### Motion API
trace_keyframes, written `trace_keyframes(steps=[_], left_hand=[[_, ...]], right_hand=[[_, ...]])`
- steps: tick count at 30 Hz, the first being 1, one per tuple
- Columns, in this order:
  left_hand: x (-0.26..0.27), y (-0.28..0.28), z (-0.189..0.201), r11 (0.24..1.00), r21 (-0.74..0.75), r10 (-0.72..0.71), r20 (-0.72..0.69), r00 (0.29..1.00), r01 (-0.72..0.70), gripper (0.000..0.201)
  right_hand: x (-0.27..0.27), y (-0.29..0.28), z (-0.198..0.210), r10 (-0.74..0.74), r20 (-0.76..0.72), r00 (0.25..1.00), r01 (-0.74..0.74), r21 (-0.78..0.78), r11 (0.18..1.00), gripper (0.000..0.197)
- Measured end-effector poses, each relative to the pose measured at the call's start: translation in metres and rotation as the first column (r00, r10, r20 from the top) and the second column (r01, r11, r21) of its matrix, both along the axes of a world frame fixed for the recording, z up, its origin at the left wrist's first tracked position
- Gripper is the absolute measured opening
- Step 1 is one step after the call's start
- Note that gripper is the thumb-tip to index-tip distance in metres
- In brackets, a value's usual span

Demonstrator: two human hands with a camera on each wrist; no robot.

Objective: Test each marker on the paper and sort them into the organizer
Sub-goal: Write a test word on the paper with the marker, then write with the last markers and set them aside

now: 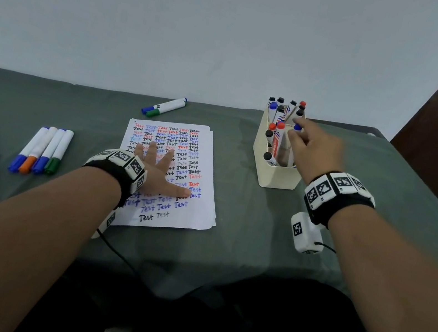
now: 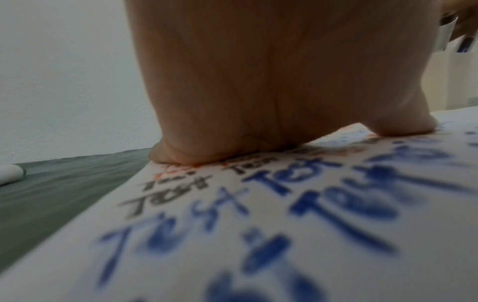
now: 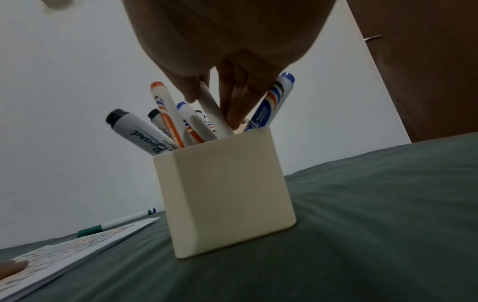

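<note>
Head view | right hand [image 1: 312, 150] fingers [image 3: 234, 106] pinching white marker [image 3: 213, 114] inside organizer [image 3: 227, 196] | left hand [image 1: 156, 172] fingers spread flat, pressing paper [image 1: 194, 214]

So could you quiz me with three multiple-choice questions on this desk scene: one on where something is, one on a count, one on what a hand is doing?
1. Where does the organizer stand?
A. right of the paper
B. on the paper
C. left of the four markers

2. How many markers lie in the row left of the paper?
A. two
B. four
C. six

3. What is the right hand doing?
A. lying flat on the cloth
B. writing on the paper
C. pinching a blue-capped marker in the organizer

Answers: 1 A, the head view shows it on the green cloth to the paper's right. 2 B, four lie side by side. 3 C, its fingers close round the marker's barrel, while the left hand presses the paper.
</note>
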State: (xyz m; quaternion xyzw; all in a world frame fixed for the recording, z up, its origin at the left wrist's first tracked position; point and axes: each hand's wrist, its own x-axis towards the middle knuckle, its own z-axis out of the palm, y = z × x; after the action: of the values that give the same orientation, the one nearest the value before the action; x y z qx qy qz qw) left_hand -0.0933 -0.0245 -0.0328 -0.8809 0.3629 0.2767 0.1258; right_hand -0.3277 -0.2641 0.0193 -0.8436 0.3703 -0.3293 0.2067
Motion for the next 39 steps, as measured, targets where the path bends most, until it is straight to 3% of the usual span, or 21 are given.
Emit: trace_keyframes(steps=[10,14,19,25,30,39], left_hand=[[0.001,-0.001,-0.002,1.000,-0.005,0.000,-0.001,1.000,0.000,0.138],[0.001,0.000,-0.002,1.000,-0.005,0.005,-0.008,1.000,-0.005,0.141],[0.003,-0.002,-0.003,1.000,-0.009,0.006,-0.011,1.000,-0.006,0.145],[0.003,-0.002,-0.005,1.000,-0.012,-0.003,0.008,1.000,0.003,0.148],[0.008,-0.002,-0.004,0.999,0.019,-0.045,0.008,0.999,0.045,0.160],[0.018,-0.007,-0.002,0.995,0.084,-0.050,-0.001,0.999,0.050,0.159]], right_hand=[[0.005,0.013,0.004,0.008,-0.083,0.997,-0.011,-0.044,0.999,0.047],[0.016,0.027,0.014,0.095,-0.056,0.994,-0.101,-0.115,0.988,0.048],[0.044,0.051,0.031,0.232,-0.135,0.963,-0.261,-0.276,0.925,0.052],[0.092,0.080,0.026,0.400,-0.428,0.811,-0.463,-0.048,0.885,0.068],[0.119,0.085,-0.006,0.372,-0.695,0.616,-0.391,0.141,0.910,0.074],[0.128,0.079,-0.054,0.390,-0.770,0.505,-0.349,0.231,0.908,0.080]])
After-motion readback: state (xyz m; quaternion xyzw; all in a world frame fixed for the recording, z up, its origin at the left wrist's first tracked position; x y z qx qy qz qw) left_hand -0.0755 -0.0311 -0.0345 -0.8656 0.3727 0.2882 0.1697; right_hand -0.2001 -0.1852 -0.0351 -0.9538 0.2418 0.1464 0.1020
